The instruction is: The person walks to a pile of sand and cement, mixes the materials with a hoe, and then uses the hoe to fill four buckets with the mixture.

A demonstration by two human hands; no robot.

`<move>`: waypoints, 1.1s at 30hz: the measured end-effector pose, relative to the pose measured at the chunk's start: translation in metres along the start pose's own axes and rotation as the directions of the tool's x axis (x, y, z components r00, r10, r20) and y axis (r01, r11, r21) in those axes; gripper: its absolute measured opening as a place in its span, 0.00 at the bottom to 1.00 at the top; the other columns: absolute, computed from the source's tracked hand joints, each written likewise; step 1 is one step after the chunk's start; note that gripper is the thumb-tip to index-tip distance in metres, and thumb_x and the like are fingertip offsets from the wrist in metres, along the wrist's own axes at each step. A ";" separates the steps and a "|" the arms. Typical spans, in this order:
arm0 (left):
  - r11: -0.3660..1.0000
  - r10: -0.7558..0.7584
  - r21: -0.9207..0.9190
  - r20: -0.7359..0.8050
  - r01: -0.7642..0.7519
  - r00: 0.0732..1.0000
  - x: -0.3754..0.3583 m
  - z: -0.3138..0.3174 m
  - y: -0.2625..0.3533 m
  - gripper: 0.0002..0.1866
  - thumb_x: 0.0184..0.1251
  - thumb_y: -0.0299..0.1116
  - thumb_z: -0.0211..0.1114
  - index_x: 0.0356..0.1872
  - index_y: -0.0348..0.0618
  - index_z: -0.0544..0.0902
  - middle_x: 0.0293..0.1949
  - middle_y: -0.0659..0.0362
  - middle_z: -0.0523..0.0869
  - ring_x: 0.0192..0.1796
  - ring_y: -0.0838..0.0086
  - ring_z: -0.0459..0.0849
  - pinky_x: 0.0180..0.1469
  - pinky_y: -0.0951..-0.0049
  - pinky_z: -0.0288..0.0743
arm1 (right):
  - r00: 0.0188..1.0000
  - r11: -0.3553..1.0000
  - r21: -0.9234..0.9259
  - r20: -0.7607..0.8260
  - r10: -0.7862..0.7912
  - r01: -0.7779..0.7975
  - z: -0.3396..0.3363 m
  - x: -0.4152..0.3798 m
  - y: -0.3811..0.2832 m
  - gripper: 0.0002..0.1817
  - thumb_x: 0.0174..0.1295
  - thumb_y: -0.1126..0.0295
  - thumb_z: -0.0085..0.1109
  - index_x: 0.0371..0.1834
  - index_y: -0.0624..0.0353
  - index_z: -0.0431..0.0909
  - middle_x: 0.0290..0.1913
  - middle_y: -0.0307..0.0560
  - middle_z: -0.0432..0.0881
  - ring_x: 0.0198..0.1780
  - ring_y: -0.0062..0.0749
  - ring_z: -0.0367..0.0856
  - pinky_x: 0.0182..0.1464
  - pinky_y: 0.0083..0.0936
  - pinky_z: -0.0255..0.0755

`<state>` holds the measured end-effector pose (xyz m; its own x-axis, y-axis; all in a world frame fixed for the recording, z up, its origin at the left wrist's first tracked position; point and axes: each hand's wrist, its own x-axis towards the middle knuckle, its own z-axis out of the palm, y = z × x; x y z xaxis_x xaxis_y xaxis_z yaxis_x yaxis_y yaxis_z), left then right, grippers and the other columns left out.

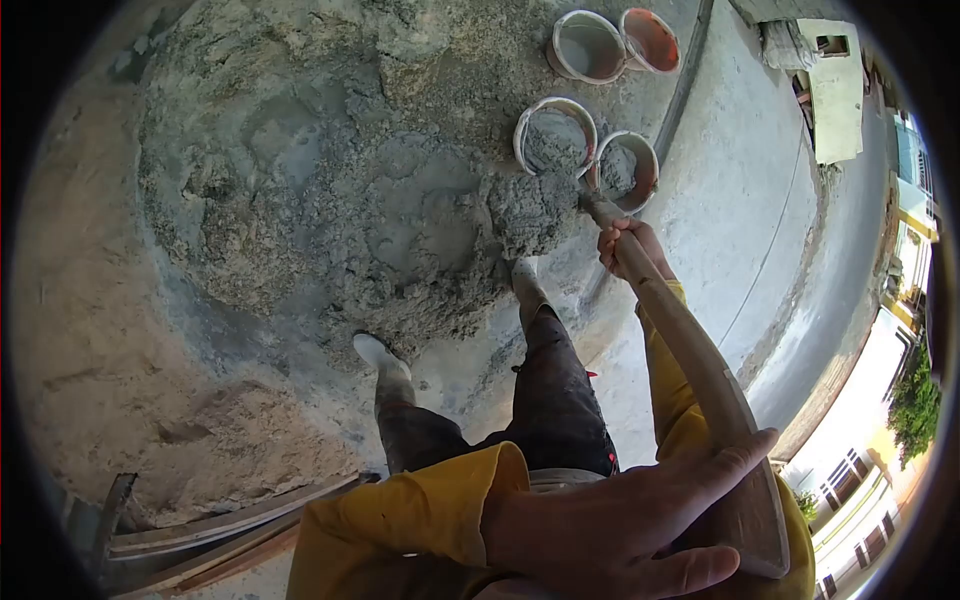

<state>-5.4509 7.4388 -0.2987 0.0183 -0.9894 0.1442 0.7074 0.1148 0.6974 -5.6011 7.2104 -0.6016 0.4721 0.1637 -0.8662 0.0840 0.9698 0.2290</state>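
A long wooden handle [690, 335] runs from the lower right up to a shovel-like tool, its blade hidden beneath a heap of wet grey mortar [532, 215]. My right hand [637, 248] is wrapped round this handle near the blade. Close to the camera, my left hand [610, 520] lies against the handle's thick near end with fingers stretched and spread. Beside the load stand a bucket part-filled with mortar [556, 140] and a second mortar bucket [620, 172]. Left of them spreads a large wet mortar pile [400, 190].
Farther off are a bucket of grey liquid [590, 48] and a reddish bucket [652, 42]. My boots [380, 357] stand at the pile's near edge. Sand [230, 440] and wooden planks [220, 545] lie lower left. Concrete paving [740, 170] extends right.
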 end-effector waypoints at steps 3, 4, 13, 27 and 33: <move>0.984 -0.158 -0.056 0.142 0.167 0.977 -0.004 -0.013 0.004 0.46 0.70 0.55 0.54 0.72 0.27 0.43 0.69 0.35 0.57 0.71 0.52 0.61 0.71 0.61 0.55 | 0.937 0.943 -0.162 -0.148 -0.315 0.291 0.019 -0.048 -0.036 0.05 0.58 0.69 0.49 0.29 0.58 0.69 0.24 0.40 0.76 0.23 0.26 0.77 0.31 0.25 0.77; 0.949 -0.283 -0.068 0.241 0.307 0.928 -0.013 -0.029 0.009 0.50 0.71 0.54 0.53 0.71 0.23 0.35 0.71 0.33 0.51 0.72 0.54 0.59 0.72 0.64 0.53 | 0.879 0.889 -0.259 -0.201 -0.433 0.378 0.021 -0.053 -0.044 0.06 0.60 0.68 0.48 0.30 0.57 0.70 0.23 0.40 0.76 0.21 0.29 0.76 0.28 0.26 0.77; -0.024 -0.771 0.510 -0.558 0.860 0.309 -0.195 -0.225 -0.237 0.35 0.59 0.27 0.62 0.68 0.42 0.59 0.51 0.43 0.79 0.54 0.50 0.79 0.55 0.58 0.71 | 0.682 0.708 -0.462 -0.260 -0.684 0.534 -0.060 0.066 -0.027 0.05 0.56 0.75 0.53 0.34 0.64 0.73 0.30 0.50 0.77 0.33 0.40 0.78 0.42 0.34 0.76; 0.086 -0.645 0.553 -0.603 0.829 0.469 -0.367 -0.124 -0.099 0.28 0.57 0.50 0.67 0.56 0.50 0.75 0.48 0.49 0.83 0.51 0.55 0.82 0.53 0.59 0.74 | 0.814 0.764 -0.404 -0.075 -0.576 0.504 -0.002 0.023 0.173 0.04 0.56 0.72 0.49 0.28 0.60 0.73 0.27 0.49 0.77 0.32 0.38 0.78 0.42 0.37 0.75; 0.055 -0.676 0.449 -0.641 0.892 0.364 -0.425 -0.072 -0.018 0.37 0.61 0.44 0.64 0.72 0.58 0.62 0.67 0.56 0.70 0.58 0.52 0.78 0.60 0.53 0.70 | 0.910 0.891 -0.267 -0.094 -0.404 0.368 0.019 0.143 0.282 0.07 0.51 0.76 0.56 0.33 0.60 0.71 0.27 0.49 0.73 0.27 0.43 0.76 0.34 0.43 0.75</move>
<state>-5.4211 7.8508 -0.4230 -0.0191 -0.4949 -0.8687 -0.2625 -0.8359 0.4820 -5.4932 7.5039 -0.6523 0.3135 -0.2255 -0.9224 0.0136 0.9723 -0.2331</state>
